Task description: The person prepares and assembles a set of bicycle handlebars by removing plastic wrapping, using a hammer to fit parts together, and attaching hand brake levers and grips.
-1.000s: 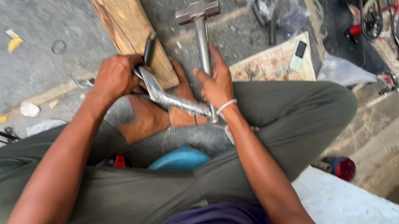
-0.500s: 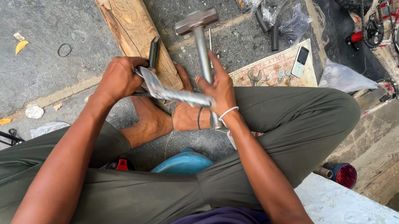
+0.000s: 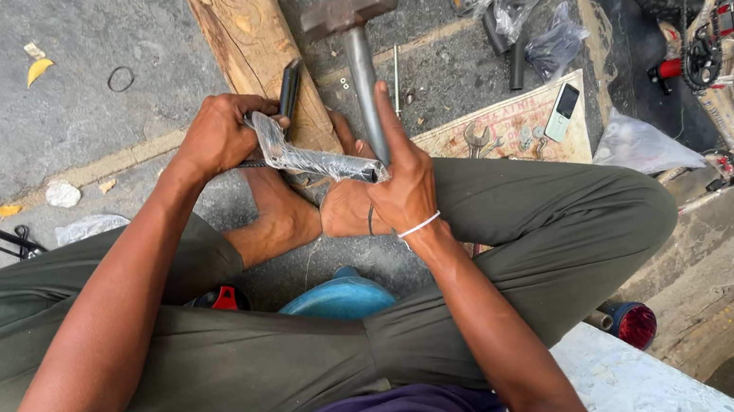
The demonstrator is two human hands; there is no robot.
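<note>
Fingers (image 3: 212, 127) of both hands are closed round a plastic-wrapped metal rod (image 3: 313, 159) at frame centre, seemingly being unwrapped; peeling is judged next

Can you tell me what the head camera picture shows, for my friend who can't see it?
A seated person's left hand and right hand hold a plastic-wrapped metal bar above their bare feet. A big hammer and a wooden plank lie on the ground just beyond.

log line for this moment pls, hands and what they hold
left hand: holds plastic-wrapped rod end | right hand: holds rod's other end | hammer: on ground beside plank | feet: under rod
</note>
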